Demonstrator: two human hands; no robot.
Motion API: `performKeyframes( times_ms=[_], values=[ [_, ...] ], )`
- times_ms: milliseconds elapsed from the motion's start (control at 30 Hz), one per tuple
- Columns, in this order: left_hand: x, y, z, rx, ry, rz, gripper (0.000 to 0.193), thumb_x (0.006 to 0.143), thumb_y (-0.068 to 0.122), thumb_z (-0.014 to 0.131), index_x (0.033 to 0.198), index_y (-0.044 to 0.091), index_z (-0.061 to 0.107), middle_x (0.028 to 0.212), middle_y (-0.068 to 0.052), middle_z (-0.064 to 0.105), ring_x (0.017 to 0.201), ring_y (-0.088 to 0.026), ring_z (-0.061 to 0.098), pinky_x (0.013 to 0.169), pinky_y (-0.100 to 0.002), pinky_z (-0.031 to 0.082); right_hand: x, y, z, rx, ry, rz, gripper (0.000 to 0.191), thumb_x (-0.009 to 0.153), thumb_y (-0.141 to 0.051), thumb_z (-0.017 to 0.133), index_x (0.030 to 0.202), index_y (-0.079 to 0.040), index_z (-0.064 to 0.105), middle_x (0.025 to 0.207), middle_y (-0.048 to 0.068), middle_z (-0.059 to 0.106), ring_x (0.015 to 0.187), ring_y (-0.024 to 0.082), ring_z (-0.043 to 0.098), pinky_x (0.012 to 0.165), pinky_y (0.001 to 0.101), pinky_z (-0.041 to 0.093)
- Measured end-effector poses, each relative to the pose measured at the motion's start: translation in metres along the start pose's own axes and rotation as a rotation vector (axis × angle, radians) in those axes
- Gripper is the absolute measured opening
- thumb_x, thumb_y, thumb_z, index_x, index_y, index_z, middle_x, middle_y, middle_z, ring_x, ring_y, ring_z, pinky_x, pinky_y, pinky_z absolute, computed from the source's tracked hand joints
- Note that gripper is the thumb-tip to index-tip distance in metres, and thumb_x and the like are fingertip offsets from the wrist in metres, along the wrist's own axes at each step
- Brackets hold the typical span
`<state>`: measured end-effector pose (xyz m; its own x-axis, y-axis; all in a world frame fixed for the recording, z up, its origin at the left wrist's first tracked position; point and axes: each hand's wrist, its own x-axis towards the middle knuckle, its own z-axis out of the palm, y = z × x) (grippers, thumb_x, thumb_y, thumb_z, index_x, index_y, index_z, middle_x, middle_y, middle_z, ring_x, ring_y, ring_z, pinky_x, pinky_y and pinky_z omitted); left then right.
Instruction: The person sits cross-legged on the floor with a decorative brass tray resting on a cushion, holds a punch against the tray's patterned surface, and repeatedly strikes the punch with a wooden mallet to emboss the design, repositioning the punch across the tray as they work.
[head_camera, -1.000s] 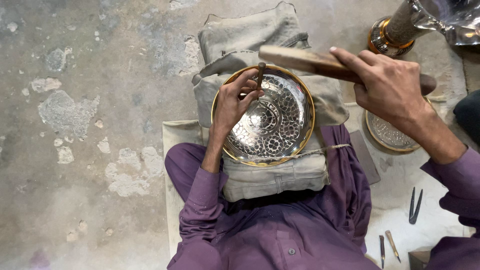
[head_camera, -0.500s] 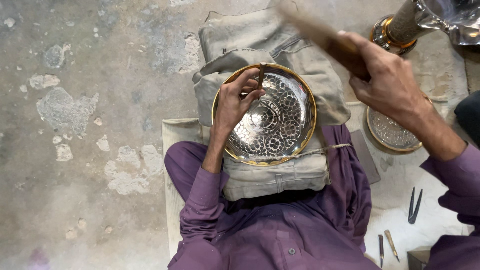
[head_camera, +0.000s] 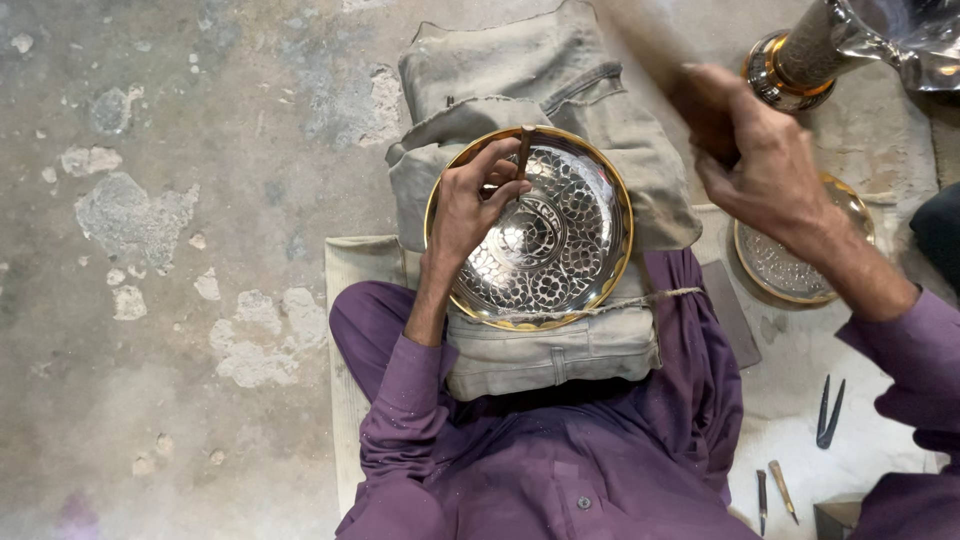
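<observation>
Engraved metal plate (head_camera: 560, 240) on folded cloth (head_camera: 540, 100), over lap. Left hand (head_camera: 470, 205) grips chisel (head_camera: 523, 150) upright on plate. Right hand (head_camera: 755, 155) clenches blurred wooden mallet (head_camera: 650, 40), raised far right.

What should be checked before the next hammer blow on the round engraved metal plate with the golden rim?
1. Thin metal chisel touches the round engraved metal plate with golden rim: ok, tip rests on the upper part.
2. Left hand grips the chisel: ok.
3. Right hand holds the wooden mallet: ok, raised, blurred.
4. Plate sits on the folded grey cloth cushion: ok.
5. Cord crosses the plate's lower edge: ok; tightness cannot tell.
6. Mallet in line with the chisel head: cannot tell.
</observation>
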<state>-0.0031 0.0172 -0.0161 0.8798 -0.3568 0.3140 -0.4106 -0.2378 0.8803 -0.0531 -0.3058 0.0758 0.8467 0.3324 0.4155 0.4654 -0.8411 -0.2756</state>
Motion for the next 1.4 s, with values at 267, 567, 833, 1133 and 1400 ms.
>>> performKeyframes(
  times_ms=[267,567,833,1133,1400],
  values=[
    [0.002,-0.001,0.0,0.022,0.014,0.023,0.049,0.091,0.011,0.079,0.136,0.016,0.06,0.099,-0.009,0.08,0.092,-0.021,0.081,0.073,-0.035,0.069,0.002,-0.005,-0.014,-0.31,-0.295,0.135,0.073,0.095,-0.014,0.07,0.163,-0.021,0.044,0.108,0.014,0.067,0.077,0.026,0.068,0.066,0.0408,0.061],
    [0.001,-0.003,0.002,0.031,0.003,-0.001,0.049,0.092,0.013,0.079,0.137,0.016,0.06,0.099,-0.007,0.08,0.09,-0.02,0.081,0.07,-0.034,0.068,0.007,0.004,-0.017,-0.425,-0.309,-0.029,0.069,0.096,-0.015,0.071,0.161,-0.02,0.047,0.111,0.011,0.067,0.078,0.021,0.067,0.063,0.034,0.06],
    [-0.001,-0.003,0.0,-0.015,0.009,0.001,0.047,0.092,0.014,0.079,0.135,0.014,0.061,0.096,-0.008,0.081,0.09,-0.02,0.082,0.074,-0.035,0.068,0.005,0.002,-0.011,-0.192,-0.174,-0.024,0.067,0.093,-0.011,0.063,0.157,-0.019,0.048,0.119,0.011,0.065,0.092,0.024,0.066,0.073,0.0335,0.057],
    [-0.001,-0.003,0.0,0.024,-0.002,0.013,0.047,0.091,0.014,0.08,0.134,0.014,0.061,0.097,-0.009,0.081,0.09,-0.021,0.081,0.076,-0.037,0.068,0.003,0.0,-0.007,-0.514,-0.338,0.026,0.066,0.1,-0.014,0.065,0.162,-0.026,0.048,0.099,0.002,0.069,0.074,0.015,0.068,0.064,0.0319,0.06],
    [-0.001,-0.005,-0.001,0.043,0.005,0.042,0.048,0.091,0.011,0.08,0.134,0.013,0.061,0.098,-0.009,0.08,0.092,-0.021,0.081,0.075,-0.036,0.067,-0.003,-0.001,-0.004,-0.504,-0.3,0.013,0.068,0.097,-0.006,0.067,0.159,-0.025,0.049,0.096,0.002,0.069,0.07,0.016,0.066,0.061,0.0321,0.058]
  ],
)
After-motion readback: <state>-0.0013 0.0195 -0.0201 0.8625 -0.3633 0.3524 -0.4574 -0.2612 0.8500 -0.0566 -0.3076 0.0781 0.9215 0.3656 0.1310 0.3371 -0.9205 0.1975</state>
